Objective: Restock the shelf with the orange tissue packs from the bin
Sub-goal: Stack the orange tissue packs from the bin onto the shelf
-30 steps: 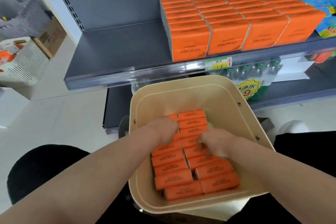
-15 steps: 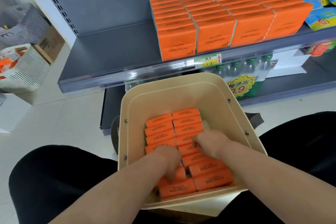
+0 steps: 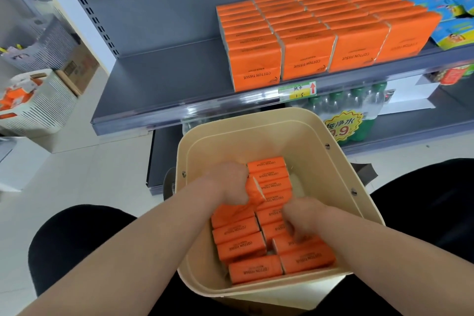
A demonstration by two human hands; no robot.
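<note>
Packs (image 3: 269, 215) lie in two rows in the bin (image 3: 341, 161), at 6 o'clock below the shelf (image 3: 166, 77). The left hand (image 3: 228, 182) is clenched on a pack tilted up at its 3 o'clock, likely to lift it. The right hand (image 3: 305, 218) presses curled fingers onto packs beneath it; its grip cannot be told.

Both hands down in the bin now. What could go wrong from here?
1. The left hand is tilting up several orange packs at once; the soft wrappers could slip out of the grab.
2. The right hand presses on the neighbouring row, so lifted packs might drag it askew.
3. The bin sits between the knees and may tip.
</note>
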